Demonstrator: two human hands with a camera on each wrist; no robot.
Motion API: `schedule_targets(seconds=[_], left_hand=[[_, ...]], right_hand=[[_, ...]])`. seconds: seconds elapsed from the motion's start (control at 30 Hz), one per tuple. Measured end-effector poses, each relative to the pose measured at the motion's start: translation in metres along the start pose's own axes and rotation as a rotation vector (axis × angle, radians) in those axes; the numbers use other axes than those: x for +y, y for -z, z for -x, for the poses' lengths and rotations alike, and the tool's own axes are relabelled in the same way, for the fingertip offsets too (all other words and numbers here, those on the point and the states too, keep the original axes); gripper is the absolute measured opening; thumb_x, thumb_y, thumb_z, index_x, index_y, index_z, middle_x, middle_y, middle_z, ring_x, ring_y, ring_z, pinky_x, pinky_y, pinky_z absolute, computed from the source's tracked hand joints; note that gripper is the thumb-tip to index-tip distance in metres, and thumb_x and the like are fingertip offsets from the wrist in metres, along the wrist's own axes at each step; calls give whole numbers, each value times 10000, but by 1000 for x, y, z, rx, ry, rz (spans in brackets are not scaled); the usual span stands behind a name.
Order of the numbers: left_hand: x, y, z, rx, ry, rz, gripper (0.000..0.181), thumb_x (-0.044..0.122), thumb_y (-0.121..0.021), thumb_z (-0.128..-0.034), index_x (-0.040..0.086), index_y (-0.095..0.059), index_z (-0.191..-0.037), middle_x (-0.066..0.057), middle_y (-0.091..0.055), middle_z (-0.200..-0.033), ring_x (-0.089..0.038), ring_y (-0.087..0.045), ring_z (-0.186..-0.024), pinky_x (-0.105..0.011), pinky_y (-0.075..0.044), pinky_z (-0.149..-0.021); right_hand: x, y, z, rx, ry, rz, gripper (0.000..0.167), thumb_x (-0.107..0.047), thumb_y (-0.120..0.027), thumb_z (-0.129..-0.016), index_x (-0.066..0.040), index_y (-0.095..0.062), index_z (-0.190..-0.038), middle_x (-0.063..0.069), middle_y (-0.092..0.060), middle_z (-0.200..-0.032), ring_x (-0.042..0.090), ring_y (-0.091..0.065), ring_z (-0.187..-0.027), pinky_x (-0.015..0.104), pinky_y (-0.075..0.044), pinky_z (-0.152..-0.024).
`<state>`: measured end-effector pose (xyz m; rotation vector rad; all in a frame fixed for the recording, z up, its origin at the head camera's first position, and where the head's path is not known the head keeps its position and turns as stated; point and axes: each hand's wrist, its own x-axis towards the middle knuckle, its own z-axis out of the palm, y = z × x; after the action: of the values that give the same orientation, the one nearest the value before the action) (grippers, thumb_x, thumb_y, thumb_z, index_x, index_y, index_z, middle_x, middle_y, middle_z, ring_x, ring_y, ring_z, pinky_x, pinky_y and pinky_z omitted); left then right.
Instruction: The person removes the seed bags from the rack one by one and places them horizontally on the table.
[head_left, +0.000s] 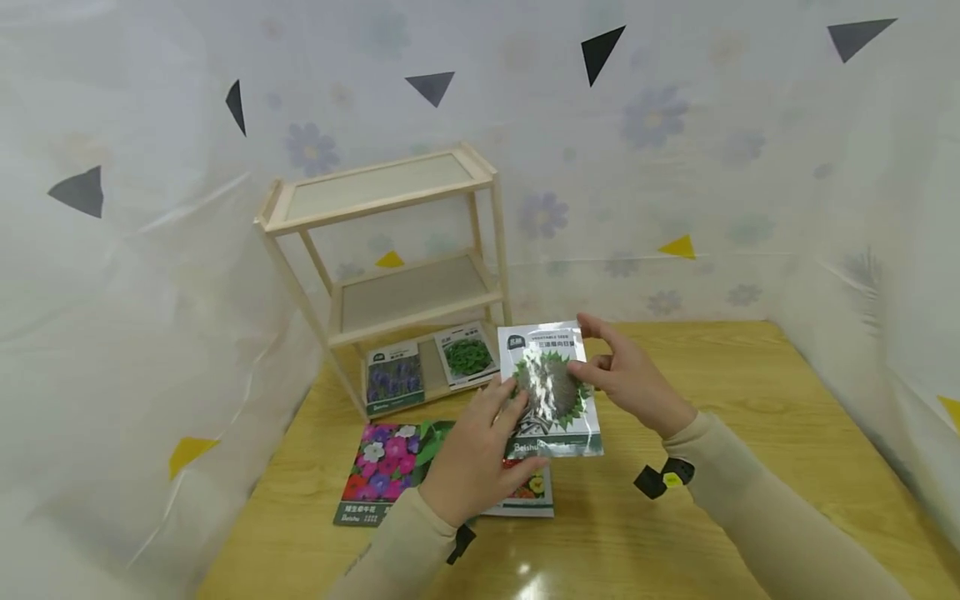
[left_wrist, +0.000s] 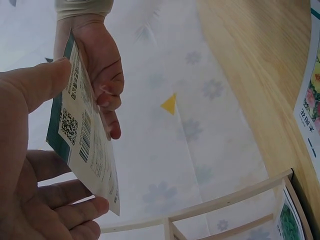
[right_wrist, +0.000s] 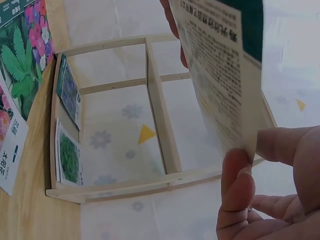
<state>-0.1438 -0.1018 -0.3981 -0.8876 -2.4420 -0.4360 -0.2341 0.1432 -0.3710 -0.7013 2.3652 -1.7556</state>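
A white and green seed packet with a sunflower head picture (head_left: 551, 417) is held up above the table, tilted, its front facing the head camera. My left hand (head_left: 483, 450) grips its left side, fingers on the front and thumb near the bottom edge. At the upper right edge my right hand (head_left: 630, 375) pinches it, thumb on the front and index finger at the top corner. Both wrist views show the packet's printed back (left_wrist: 85, 130) (right_wrist: 215, 65), the left one with a QR code. In the right wrist view my right hand's (right_wrist: 275, 185) thumb and fingers meet at the packet's edge.
A three-level wooden rack (head_left: 416, 319) stands at the back left. Its bottom level holds a purple-flower packet (head_left: 395, 379) and a green-leaf packet (head_left: 467, 357). In front lie several overlapping packets, one with pink flowers (head_left: 382, 462), partly under my left hand. The wooden table (head_left: 720, 375) extends right.
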Motion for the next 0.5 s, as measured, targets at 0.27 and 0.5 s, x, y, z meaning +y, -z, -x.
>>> schedule_targets(seconds=[0.27, 0.5], left_hand=[[3, -7, 5, -34, -29, -49, 791, 539, -667, -852, 3, -468, -1399, -186, -425, -1441, -318, -393, -1346, -414, -287, -1126], [5, -16, 3, -80, -24, -17, 799, 501, -710, -832, 15, -453, -1412, -188, -423, -1444, -333, -377, -1356, -407, -257, -1141]], right_hand=[[15, 2, 1, -9, -17, -1, 715, -244, -644, -938, -182, -246, -1528, 139, -350, -1276, 179, -418, -559, 314, -380, -478], [27, 8, 3, -21, -51, 32, 740, -237, -660, -929, -161, -235, -1531, 147, -349, -1296, 175, -448, -571, 322, -388, -466]])
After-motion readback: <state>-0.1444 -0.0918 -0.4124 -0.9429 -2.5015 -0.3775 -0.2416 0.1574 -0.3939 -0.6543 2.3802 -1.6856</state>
